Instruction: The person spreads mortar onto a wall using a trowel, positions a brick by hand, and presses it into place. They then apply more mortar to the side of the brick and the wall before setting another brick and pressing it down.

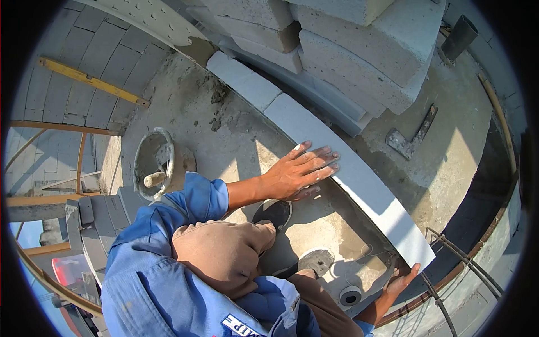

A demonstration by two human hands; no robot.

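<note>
A low row of white lightweight concrete blocks runs diagonally across the floor, with a joint showing between two of them. My left hand lies with fingers spread over the near edge of the row, fingertips on the top face. At the lower right end, my right hand grips the end block at its corner, thumb against the end and the other fingers partly hidden. Left of my knee stands a mortar-smeared bucket holding a tool with a rounded pale handle.
Stacked large blocks rise behind the row. An L-shaped metal tool lies beyond it. A yellow spirit level leans on the left block wall. Rebar sticks out near the right floor edge. A round roll lies near my feet.
</note>
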